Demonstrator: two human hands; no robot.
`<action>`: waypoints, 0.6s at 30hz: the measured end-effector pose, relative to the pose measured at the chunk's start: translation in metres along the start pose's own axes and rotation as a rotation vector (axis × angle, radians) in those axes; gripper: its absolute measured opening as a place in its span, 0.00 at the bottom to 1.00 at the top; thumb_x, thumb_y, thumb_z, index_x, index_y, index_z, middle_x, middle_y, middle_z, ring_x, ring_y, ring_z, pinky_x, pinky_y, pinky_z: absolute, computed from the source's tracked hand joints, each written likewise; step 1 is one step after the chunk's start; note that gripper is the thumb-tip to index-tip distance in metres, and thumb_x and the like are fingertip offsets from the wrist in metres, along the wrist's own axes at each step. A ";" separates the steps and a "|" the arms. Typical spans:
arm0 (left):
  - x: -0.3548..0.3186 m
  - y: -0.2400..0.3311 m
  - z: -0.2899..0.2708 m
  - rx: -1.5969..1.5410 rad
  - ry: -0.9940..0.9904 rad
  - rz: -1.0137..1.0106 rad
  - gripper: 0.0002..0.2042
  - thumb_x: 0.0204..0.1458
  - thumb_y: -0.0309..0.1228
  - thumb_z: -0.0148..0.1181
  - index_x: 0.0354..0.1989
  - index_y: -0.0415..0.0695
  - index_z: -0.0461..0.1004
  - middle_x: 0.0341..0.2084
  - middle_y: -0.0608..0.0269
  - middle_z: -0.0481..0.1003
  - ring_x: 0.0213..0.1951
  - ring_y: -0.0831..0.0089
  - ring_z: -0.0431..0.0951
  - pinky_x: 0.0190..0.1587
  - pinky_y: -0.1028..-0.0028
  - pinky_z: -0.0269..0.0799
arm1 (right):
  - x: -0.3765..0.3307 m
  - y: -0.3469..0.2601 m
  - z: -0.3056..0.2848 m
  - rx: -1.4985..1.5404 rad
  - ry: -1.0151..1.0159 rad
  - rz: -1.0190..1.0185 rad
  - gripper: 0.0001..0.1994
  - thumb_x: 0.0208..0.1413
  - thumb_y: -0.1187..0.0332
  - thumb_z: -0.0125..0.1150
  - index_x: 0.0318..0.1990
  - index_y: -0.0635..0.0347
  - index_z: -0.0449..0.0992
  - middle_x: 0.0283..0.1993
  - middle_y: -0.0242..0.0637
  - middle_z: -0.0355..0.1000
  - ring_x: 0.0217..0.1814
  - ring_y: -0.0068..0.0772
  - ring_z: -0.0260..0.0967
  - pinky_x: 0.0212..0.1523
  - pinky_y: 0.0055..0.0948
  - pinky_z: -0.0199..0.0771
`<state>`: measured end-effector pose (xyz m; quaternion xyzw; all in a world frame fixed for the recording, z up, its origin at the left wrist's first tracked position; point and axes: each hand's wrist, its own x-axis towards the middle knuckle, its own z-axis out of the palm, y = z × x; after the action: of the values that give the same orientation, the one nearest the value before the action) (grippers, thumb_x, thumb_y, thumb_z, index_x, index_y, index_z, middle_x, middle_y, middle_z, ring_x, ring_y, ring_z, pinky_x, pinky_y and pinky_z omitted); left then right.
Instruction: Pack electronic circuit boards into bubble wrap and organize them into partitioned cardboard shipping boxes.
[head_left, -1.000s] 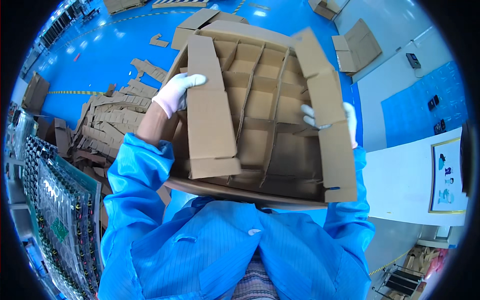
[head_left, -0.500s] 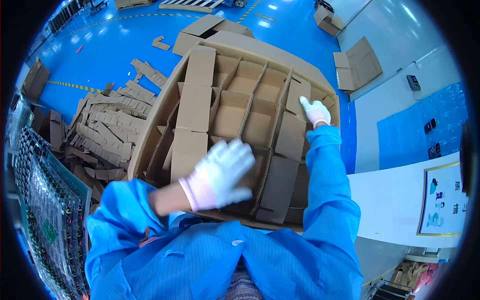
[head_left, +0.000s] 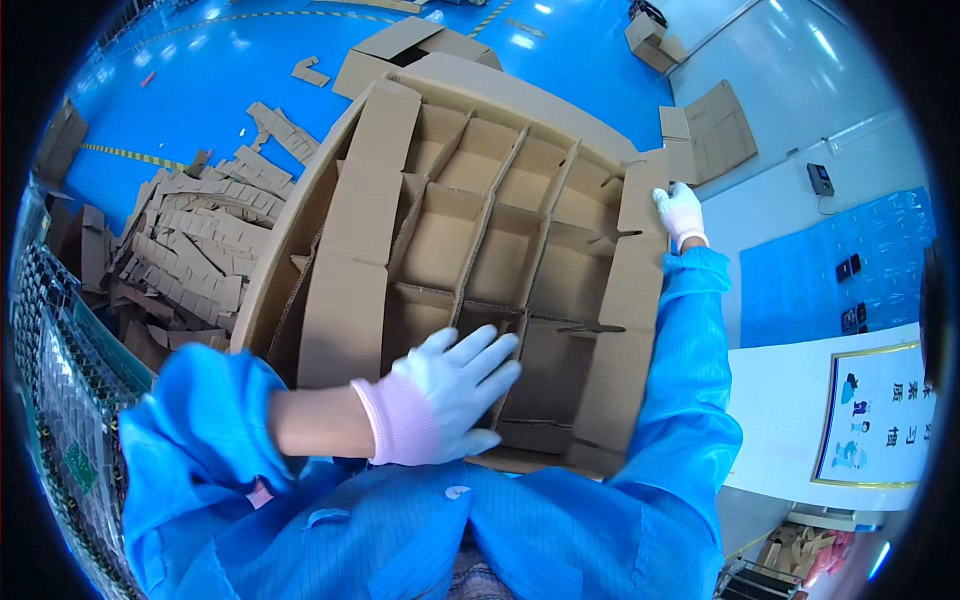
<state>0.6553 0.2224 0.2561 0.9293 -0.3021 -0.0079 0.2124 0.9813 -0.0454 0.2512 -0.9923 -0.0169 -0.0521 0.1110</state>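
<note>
A large cardboard box (head_left: 570,105) stands in front of me, with a grid of upright cardboard dividers (head_left: 480,250) inside it. On the right, a long slotted cardboard strip (head_left: 622,345) stands tilted, its slots apart from the ends of the cross dividers. My right hand (head_left: 682,212), in a white glove, grips that strip by its far right edge, fingers closed. Gloved as well, my left hand (head_left: 440,395) hovers over the near cells with its fingers spread and nothing in it. Another broad strip (head_left: 350,225) leans along the grid's left side.
Cut cardboard scraps (head_left: 205,230) are heaped on the blue floor to the left. Racked circuit boards (head_left: 80,420) stand at my near left. An opened carton (head_left: 415,50) lies beyond the box; a flattened one (head_left: 722,130) leans against the right wall.
My right hand has moved right with the slotted strip, drawing it away from the cross dividers and uncovering the right-hand cells. My left hand has come slightly nearer to me, still spread.
</note>
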 end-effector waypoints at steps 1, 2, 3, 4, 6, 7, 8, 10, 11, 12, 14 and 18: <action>0.017 0.002 -0.031 -0.023 -0.086 0.016 0.26 0.46 0.46 0.53 0.48 0.36 0.65 0.50 0.47 0.63 0.50 0.53 0.64 0.52 0.60 0.59 | 0.002 -0.002 0.001 -0.070 0.010 -0.033 0.17 0.53 0.62 0.52 0.42 0.69 0.71 0.42 0.49 0.71 0.43 0.49 0.70 0.48 0.36 0.68; 0.033 -0.002 -0.048 -0.043 -0.169 0.030 0.25 0.46 0.45 0.53 0.46 0.36 0.65 0.49 0.48 0.64 0.47 0.54 0.66 0.50 0.61 0.61 | 0.002 -0.006 0.002 -0.139 0.022 -0.069 0.16 0.53 0.62 0.52 0.42 0.68 0.71 0.41 0.49 0.72 0.42 0.48 0.70 0.47 0.36 0.69; 0.052 -0.012 -0.050 0.065 -0.135 0.073 0.22 0.46 0.44 0.53 0.42 0.36 0.66 0.45 0.49 0.65 0.43 0.56 0.66 0.46 0.63 0.63 | 0.000 -0.013 0.005 -0.138 0.023 -0.070 0.16 0.53 0.62 0.52 0.42 0.68 0.71 0.41 0.49 0.72 0.42 0.48 0.70 0.47 0.36 0.69; 0.072 -0.026 -0.046 0.171 -0.102 0.112 0.20 0.47 0.42 0.52 0.38 0.37 0.67 0.40 0.50 0.66 0.39 0.58 0.67 0.41 0.65 0.65 | -0.004 -0.022 0.011 -0.188 0.004 -0.079 0.16 0.52 0.62 0.52 0.42 0.68 0.71 0.41 0.49 0.72 0.42 0.49 0.70 0.47 0.36 0.69; 0.109 -0.058 -0.021 0.203 -0.061 0.050 0.19 0.47 0.42 0.51 0.37 0.36 0.67 0.38 0.50 0.66 0.39 0.58 0.67 0.41 0.66 0.66 | -0.011 -0.039 0.023 -0.292 -0.032 -0.093 0.16 0.52 0.62 0.51 0.41 0.68 0.71 0.41 0.50 0.72 0.42 0.50 0.70 0.47 0.37 0.68; 0.122 -0.068 -0.007 0.233 -0.024 -0.010 0.18 0.47 0.42 0.51 0.37 0.36 0.67 0.36 0.51 0.66 0.39 0.58 0.67 0.40 0.66 0.66 | -0.009 -0.039 0.027 -0.347 -0.055 -0.098 0.16 0.52 0.62 0.51 0.41 0.68 0.71 0.41 0.50 0.72 0.42 0.51 0.69 0.47 0.37 0.68; 0.124 -0.069 0.002 0.229 0.013 0.039 0.18 0.48 0.41 0.50 0.35 0.36 0.68 0.34 0.51 0.67 0.37 0.59 0.68 0.37 0.66 0.65 | -0.003 -0.034 0.027 -0.350 -0.058 -0.094 0.16 0.52 0.62 0.51 0.41 0.68 0.71 0.41 0.50 0.72 0.42 0.51 0.69 0.47 0.37 0.68; 0.108 -0.063 0.014 0.218 0.045 0.088 0.17 0.48 0.41 0.49 0.34 0.36 0.69 0.33 0.52 0.68 0.34 0.60 0.68 0.34 0.66 0.65 | 0.008 -0.023 0.026 -0.267 -0.088 -0.114 0.16 0.52 0.63 0.51 0.41 0.68 0.72 0.42 0.51 0.72 0.43 0.51 0.69 0.47 0.38 0.68; 0.093 -0.055 0.007 0.066 0.036 0.141 0.16 0.48 0.40 0.49 0.34 0.37 0.68 0.33 0.52 0.68 0.34 0.60 0.68 0.34 0.66 0.65 | 0.012 -0.017 0.027 -0.223 -0.105 -0.119 0.16 0.52 0.63 0.51 0.41 0.68 0.72 0.42 0.51 0.71 0.44 0.51 0.69 0.47 0.38 0.68; 0.077 -0.048 -0.002 -0.086 0.027 0.189 0.16 0.48 0.39 0.50 0.34 0.37 0.68 0.33 0.52 0.68 0.34 0.60 0.68 0.34 0.66 0.66 | 0.017 -0.012 0.030 -0.177 -0.122 -0.126 0.16 0.52 0.63 0.51 0.41 0.68 0.72 0.42 0.52 0.71 0.44 0.51 0.69 0.47 0.38 0.68; 0.044 -0.030 -0.043 -0.281 -0.121 0.133 0.23 0.44 0.35 0.57 0.47 0.34 0.63 0.46 0.47 0.65 0.43 0.53 0.68 0.44 0.64 0.67 | 0.018 -0.015 0.034 -0.202 -0.158 -0.117 0.16 0.52 0.63 0.51 0.41 0.69 0.72 0.42 0.52 0.71 0.44 0.51 0.69 0.47 0.38 0.68; -0.019 -0.022 -0.085 -0.739 -0.009 0.151 0.20 0.48 0.36 0.56 0.45 0.32 0.67 0.39 0.49 0.71 0.34 0.56 0.74 0.38 0.69 0.72 | 0.022 -0.031 0.038 -0.275 -0.242 -0.128 0.16 0.52 0.63 0.51 0.41 0.69 0.72 0.42 0.53 0.71 0.45 0.51 0.69 0.48 0.38 0.68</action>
<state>0.6645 0.2823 0.3224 0.7651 -0.3472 -0.1048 0.5321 1.0058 -0.0062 0.2236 -0.9940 -0.0860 0.0589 -0.0320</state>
